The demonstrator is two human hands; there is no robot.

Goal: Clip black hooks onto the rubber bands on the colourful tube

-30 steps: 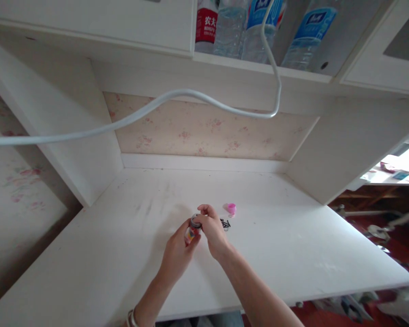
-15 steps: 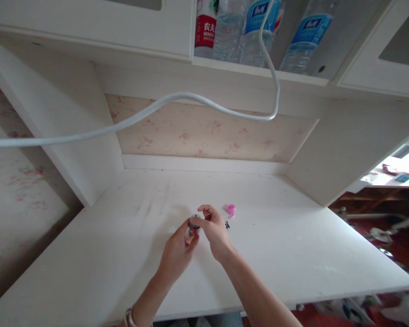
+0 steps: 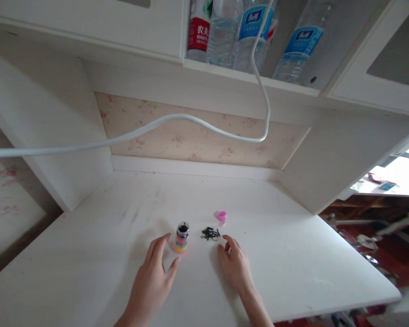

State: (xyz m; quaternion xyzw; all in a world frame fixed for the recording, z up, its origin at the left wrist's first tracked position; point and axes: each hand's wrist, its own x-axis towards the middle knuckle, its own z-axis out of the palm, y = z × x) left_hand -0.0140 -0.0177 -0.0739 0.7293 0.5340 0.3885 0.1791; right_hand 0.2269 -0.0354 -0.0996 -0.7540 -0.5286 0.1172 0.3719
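Observation:
A small clear jar [image 3: 182, 237] with a colourful label stands upright on the white desktop, with black strands showing at its uncovered mouth. My left hand [image 3: 156, 265] is just left of the jar, thumb and fingers spread, a small gap between them and it. Right of the jar lies a loose little pile of thin black bands [image 3: 210, 234]; they may be hair elastics. Beside this pile is my right hand [image 3: 235, 263], fingers loosely bent and apart, with nothing visible in them. A pink cap [image 3: 222, 217] lies behind the pile.
A white cable [image 3: 177, 117] hangs across the view above the desktop [image 3: 293, 263]. Overhead, a cabinet shelf [image 3: 252, 77] holds several plastic bottles [image 3: 225, 34]. Side panels and a flowered back wall [image 3: 191, 141] enclose the desktop's rear.
My left hand has let go of the jar, which now stands on the desktop. My right hand has moved off the jar's top to the right, uncovering the black pile.

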